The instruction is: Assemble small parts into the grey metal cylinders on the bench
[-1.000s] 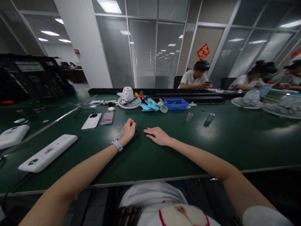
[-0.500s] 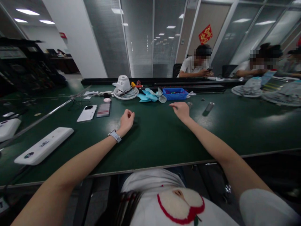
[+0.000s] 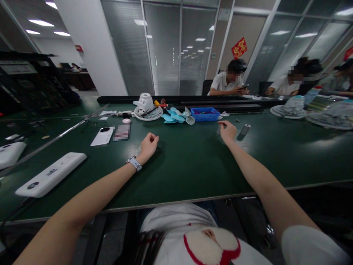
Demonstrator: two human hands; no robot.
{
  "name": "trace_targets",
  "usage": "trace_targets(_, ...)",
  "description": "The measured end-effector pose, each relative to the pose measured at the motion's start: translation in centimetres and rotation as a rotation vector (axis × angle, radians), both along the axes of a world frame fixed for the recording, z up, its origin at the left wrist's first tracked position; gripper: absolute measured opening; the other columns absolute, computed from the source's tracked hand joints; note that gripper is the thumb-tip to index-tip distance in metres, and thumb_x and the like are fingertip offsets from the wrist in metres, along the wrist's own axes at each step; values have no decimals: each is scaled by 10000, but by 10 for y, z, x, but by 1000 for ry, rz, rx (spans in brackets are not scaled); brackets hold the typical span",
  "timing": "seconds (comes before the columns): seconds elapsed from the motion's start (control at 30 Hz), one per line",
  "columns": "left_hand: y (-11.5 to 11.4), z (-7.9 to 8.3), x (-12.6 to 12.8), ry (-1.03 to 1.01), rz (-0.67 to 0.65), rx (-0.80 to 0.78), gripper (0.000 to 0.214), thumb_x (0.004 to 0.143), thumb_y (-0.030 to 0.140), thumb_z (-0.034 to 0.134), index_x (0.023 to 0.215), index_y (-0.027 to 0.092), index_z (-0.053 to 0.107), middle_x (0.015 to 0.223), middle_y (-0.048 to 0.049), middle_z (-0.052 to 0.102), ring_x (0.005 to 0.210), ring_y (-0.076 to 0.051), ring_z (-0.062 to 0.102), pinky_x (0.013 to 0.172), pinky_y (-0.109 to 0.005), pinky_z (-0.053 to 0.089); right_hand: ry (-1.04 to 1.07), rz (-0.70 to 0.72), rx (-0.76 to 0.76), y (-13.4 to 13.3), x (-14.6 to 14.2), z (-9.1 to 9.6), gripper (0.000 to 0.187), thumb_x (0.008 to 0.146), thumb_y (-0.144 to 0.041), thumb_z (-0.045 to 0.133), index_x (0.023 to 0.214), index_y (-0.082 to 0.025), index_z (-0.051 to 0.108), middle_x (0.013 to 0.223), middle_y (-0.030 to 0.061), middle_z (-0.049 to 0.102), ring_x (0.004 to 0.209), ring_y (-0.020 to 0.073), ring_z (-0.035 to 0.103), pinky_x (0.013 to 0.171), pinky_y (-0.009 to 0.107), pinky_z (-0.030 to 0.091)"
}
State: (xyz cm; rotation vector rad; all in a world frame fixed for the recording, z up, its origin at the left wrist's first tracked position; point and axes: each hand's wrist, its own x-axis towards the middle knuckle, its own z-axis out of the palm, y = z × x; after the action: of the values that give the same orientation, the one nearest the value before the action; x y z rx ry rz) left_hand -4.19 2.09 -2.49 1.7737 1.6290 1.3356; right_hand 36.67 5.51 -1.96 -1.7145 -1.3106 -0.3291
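Right hand point(image 3: 227, 131): fingers curled, contents not discernible, on dark green table point(image 3: 187, 165); small grey metal cylinder point(image 3: 245, 129) lying just to its right, axis pointing away; left hand point(image 3: 149, 144) loosely fisted, empty, farther off.

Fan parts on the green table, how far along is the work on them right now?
Done: nothing looks joined; the grille and blades lie apart. In hand: the right hand curls at a small cylinder; grip unclear. The left hand rests fisted on the table. Left: the second cylinder, grille and blades, all untouched.
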Motion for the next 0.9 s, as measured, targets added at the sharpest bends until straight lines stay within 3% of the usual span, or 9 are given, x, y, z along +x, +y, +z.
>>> trace_targets(0.6,1,-1,-1,-8,-3,3,180,835,337,557,714,226,482,684,21,553,685,-164,524,647,-279,367,36,-41,27,5,6,1,224,873,-275,548,985,-215,733,935,82,756,877,246,686,825,346,470)
trace_targets(0.9,1,-2,-2,3,-3,3,184,836,354,549,722,226,482,702,17,565,698,-165,527,651,-278,372,156,79,142,19,18,-9,172,830,-238,582,920,-162,706,924,103,759,876,230,711,868,339,493)
